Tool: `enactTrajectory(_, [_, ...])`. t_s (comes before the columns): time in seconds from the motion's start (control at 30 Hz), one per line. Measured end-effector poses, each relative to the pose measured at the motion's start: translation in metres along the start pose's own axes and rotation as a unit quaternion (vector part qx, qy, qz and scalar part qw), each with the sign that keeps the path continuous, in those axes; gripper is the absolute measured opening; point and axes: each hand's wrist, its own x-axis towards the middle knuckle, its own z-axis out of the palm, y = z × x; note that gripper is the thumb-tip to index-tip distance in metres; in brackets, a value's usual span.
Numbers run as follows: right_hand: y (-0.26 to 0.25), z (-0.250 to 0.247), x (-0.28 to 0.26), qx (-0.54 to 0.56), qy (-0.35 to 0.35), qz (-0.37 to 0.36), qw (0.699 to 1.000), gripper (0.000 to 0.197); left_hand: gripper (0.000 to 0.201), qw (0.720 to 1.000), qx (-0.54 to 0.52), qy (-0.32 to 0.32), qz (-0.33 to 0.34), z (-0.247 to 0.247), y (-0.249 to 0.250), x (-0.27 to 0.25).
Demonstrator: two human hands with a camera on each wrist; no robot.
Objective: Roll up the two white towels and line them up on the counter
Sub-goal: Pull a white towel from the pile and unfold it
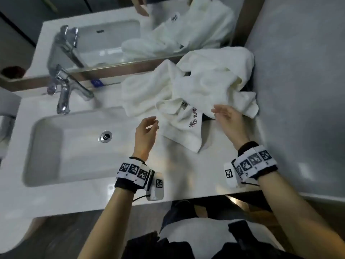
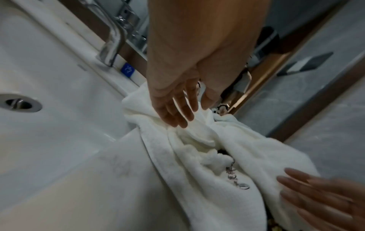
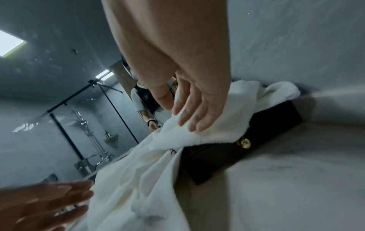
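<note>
a: any towel rolled yet?
b: no. white towels lie crumpled on the counter beside the sink. left hand and right hand hover, fingers loose, holding nothing.

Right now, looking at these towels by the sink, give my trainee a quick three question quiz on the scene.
1. True or false: the white towels are already rolled up.
2. Multiple choice: the faucet stands A) behind the sink basin, B) on the towels, C) in the right hand.
3. Fill in: the dark box partly under the towels has a ____ coloured knob.

Key
1. False: they lie crumpled in a heap on the counter, the left hand open beside them.
2. A
3. Gold
</note>
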Motion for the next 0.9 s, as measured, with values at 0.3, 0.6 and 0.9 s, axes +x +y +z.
enactTrajectory(0.3, [0.010, 0.044, 0.009, -0.129, -0.023, 0.134, 0.982, 0.044, 0.042, 0.921, 0.323, -0.188, 0.111, 0.009, -0.009, 0.024])
enactTrajectory(0.6, [-0.025, 0.065, 0.004, 0.025, -0.129, 0.164, 0.978, 0.047, 0.110, 0.865, 0.431, -0.194, 0.169, 0.022, -0.016, -0.005])
enactTrajectory(0.9, [-0.039, 0.057, 0.009, -0.080, -0.179, 0.060, 0.979, 0.046, 0.022, 0.909, 0.351, -0.070, 0.214, -0.006, 0.012, -0.009])
